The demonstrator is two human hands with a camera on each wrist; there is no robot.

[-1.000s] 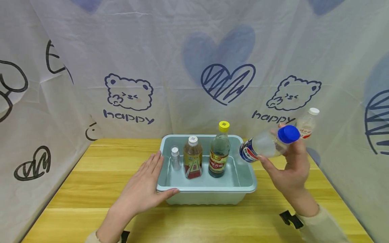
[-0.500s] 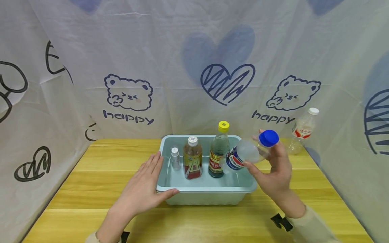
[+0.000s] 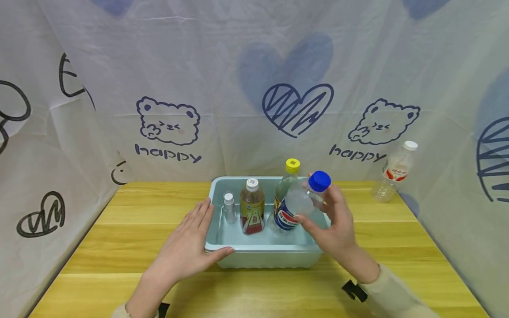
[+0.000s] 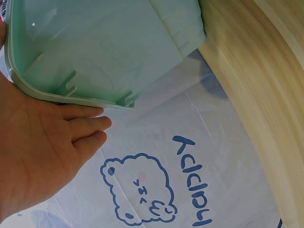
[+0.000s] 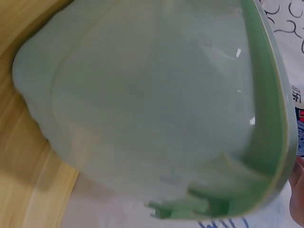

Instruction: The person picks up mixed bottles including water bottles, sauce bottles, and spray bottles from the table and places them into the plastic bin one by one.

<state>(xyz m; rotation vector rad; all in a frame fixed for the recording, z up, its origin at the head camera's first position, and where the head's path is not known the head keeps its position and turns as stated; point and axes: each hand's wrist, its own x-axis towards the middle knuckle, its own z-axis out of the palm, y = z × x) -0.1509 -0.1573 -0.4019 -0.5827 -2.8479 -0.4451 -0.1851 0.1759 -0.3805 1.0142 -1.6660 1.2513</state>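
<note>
My right hand [image 3: 337, 225] grips a clear plastic Pepsi bottle [image 3: 299, 201] with a blue cap. The bottle is tilted, its base down inside the pale green plastic bin [image 3: 270, 248] and its cap up to the right. Behind it, a yellow-capped glass bottle [image 3: 292, 170] is partly hidden. A white-capped bottle of brown liquid [image 3: 252, 205] and a small clear spray bottle [image 3: 229, 207] stand in the bin's left half. My left hand [image 3: 184, 243] rests on the bin's left front corner, fingers straight along the rim. Only a finger [image 5: 298, 199] of the right hand shows in the right wrist view.
Upright on the wooden table [image 3: 397, 238], a clear bottle with a white cap and red-and-white label [image 3: 395, 172] stands at the back right. A white printed cloth [image 3: 234, 88] hangs behind the table and along both sides.
My right hand has carried the Pepsi bottle leftward and down, from beside the bin's right rim into it, tipping it more upright. The left hand has stayed put.
</note>
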